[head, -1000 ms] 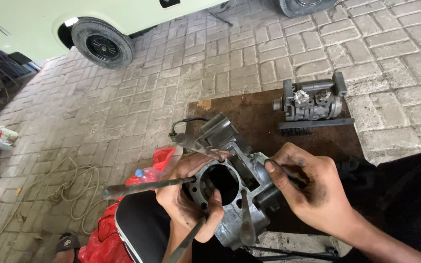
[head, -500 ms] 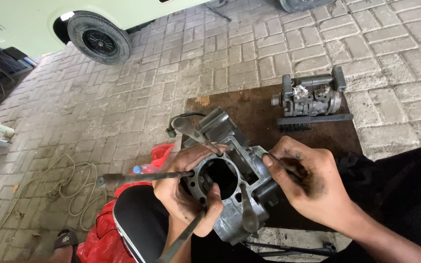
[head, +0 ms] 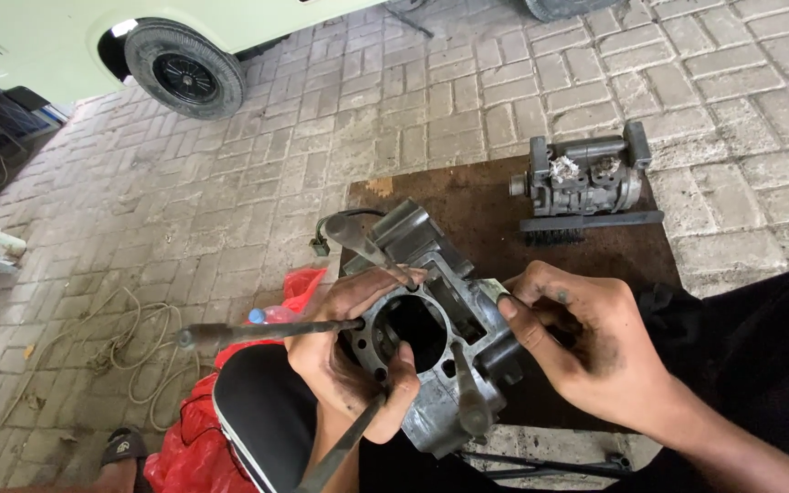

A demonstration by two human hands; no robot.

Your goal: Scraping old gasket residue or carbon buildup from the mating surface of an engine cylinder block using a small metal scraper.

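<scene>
Held over a brown board (head: 468, 205), the engine crankcase (head: 440, 329) has tipped slightly since 0.5 s ago, left hand (head: 349, 351) still wrapped around its bore, right hand (head: 586, 351) gripping its side.

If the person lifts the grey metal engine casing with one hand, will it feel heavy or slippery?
The engine casing looks like thick cast metal, so probably heavy for its size. Both the left hand and right hand steady it. Dark grime on the hands suggests oily, possibly slippery surfaces. It looks rigid, not floppy.
</scene>
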